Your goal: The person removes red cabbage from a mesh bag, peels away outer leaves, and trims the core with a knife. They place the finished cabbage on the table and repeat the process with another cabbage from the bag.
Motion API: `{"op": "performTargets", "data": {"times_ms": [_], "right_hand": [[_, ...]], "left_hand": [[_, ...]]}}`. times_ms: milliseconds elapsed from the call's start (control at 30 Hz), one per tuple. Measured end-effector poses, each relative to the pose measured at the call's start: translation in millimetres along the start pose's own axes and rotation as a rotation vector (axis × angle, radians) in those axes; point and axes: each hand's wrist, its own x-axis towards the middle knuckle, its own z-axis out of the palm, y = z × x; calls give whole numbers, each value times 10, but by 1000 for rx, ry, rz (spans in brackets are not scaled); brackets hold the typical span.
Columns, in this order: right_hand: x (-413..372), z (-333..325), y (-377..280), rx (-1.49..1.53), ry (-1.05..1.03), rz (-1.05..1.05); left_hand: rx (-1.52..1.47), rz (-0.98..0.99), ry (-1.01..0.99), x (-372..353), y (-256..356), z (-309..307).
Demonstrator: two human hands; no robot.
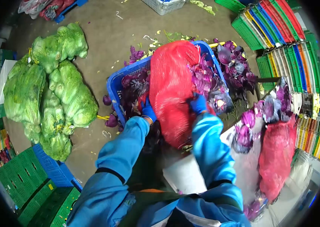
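Observation:
A long red mesh sack (171,87) lies across a blue plastic crate (115,90), its near end hanging over the front. My left hand (148,112), in a blue glove, is closed on red mesh at the sack's left side. On the other side, my right hand (198,104), gloved the same way, grips the mesh with fingers curled and partly hidden. What fills the sack cannot be made out clearly. Around it in the crate lie loose purple cabbage leaves (204,78).
Green mesh sacks of cabbage (69,90) are heaped on the left floor. Purple leaves (235,66) pile up behind the crate's right side. At right, another red mesh sack (277,157) rests on a metal surface (243,162). Stacked crates (269,24) stand at back right; green crates (22,172) at left.

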Motion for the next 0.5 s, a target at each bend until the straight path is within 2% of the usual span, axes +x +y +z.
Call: {"op": "performTargets", "data": {"times_ms": [33, 67, 100, 133, 167, 200, 233, 267, 300, 333, 367, 400, 467, 500], "right_hand": [[-284, -550, -447, -118, -6, -55], [-460, -886, -576, 174, 22, -35], [-820, -1468, -1109, 217, 72, 60], [-1049, -1976, -1385, 284, 99, -88], [-1314, -2455, -1645, 384, 158, 19], [-1530, -2875, -1857, 322, 324, -130], [-1690, -3329, -1915, 330, 366, -239], [-1955, -3612, -2125, 571, 504, -253], [-2275, -3714, -2539, 840, 542, -357], [-2531, -3773, -2887, 1108, 576, -469], [-2601, -4115, -2801, 1026, 537, -653], [-2625, -4519, -2669, 936, 501, -835], [-2784, -5093, -2703, 1027, 326, -995], [-3014, -4803, -3101, 990, 430, -902]], "left_hand": [[-127, 36, 49, -120, -5, -188], [-268, 65, 105, -254, 9, -410], [-454, 71, 153, -378, 18, -666], [-643, 74, 189, -627, 31, -994], [-722, 147, 316, -821, 119, -1448], [-1078, 219, 246, -893, 80, -1618], [-1098, 225, 315, -1038, 145, -1951], [-1291, 180, 219, -1121, 244, -2373], [-1304, 191, 270, -1209, 378, -2790], [-1228, 289, 321, -1278, 491, -3245], [-1285, 236, 383, -1367, 610, -3587], [-1521, 243, 372, -1416, 737, -3875], [-1454, 360, 398, -1337, 771, -4196], [-1345, 328, 446, -1249, 776, -4269]]}}
